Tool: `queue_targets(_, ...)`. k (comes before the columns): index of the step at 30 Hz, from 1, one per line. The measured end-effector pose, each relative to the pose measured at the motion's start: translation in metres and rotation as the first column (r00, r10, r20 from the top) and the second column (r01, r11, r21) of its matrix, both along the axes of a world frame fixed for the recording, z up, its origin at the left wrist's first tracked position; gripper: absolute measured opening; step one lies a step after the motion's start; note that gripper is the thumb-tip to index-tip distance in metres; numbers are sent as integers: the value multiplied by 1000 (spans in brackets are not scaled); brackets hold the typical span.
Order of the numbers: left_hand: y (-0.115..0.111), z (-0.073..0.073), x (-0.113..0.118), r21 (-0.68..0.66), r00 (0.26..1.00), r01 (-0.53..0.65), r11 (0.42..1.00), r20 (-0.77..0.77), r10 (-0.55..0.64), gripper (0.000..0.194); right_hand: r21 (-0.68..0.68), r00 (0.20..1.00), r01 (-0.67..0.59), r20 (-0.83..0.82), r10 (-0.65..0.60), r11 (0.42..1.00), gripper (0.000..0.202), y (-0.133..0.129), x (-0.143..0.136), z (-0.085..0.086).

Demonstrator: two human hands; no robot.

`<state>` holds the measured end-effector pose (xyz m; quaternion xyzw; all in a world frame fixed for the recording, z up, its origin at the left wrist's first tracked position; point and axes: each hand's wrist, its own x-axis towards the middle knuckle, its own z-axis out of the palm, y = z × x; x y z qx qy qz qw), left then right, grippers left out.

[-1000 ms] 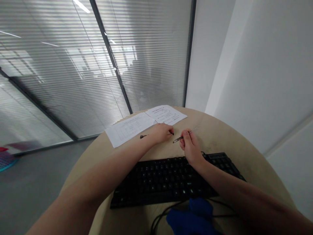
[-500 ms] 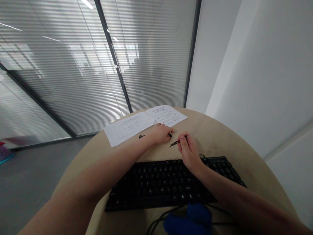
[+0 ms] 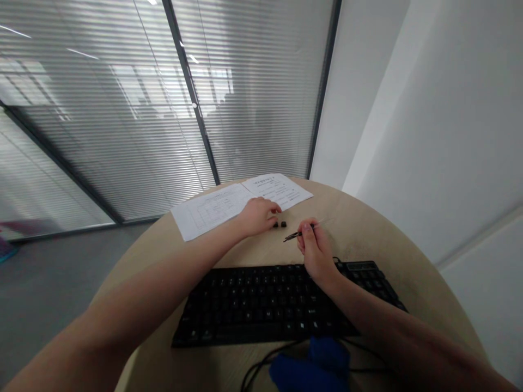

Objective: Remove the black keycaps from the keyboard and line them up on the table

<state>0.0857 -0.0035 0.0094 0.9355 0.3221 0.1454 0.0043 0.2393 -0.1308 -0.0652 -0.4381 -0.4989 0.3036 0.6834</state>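
My left hand (image 3: 259,215) hovers low over the table with thumb and fingers apart. Two small black keycaps (image 3: 283,224) lie by its fingertips, one of them partly behind the thumb. My right hand (image 3: 314,247) is closed round a slim dark tool (image 3: 292,236) that looks like tweezers, its thin prongs pointing left; a pale, see-through end sticks out on the other side. Below both hands is a black keyboard (image 3: 261,305), and my right wrist passes above its right part.
Printed sheets (image 3: 212,209) lie at the back of the round wooden table (image 3: 368,228). Near the front edge are a blue cloth-like bundle (image 3: 310,367) and a black cable (image 3: 255,370). Glass panels with blinds stand behind, a white wall to the right.
My left hand has drawn back leftward and its fingers have parted, leaving two keycaps in plain sight on the table. My right hand keeps its hold and has barely moved.
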Motion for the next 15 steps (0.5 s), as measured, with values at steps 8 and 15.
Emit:
queue_targets(8, -93, 12, -72, -257, 996, -61, 964, 54, 77, 19, -26, 1000, -1, 31, 2, 1000, 41, -3, 1, 0)
queue_targets(15, -109, -33, -88, -310, 998, -63, 949, -7, 64, 27, -29, 983, -24, 180, 28, 999, 38, -15, 3, 23)
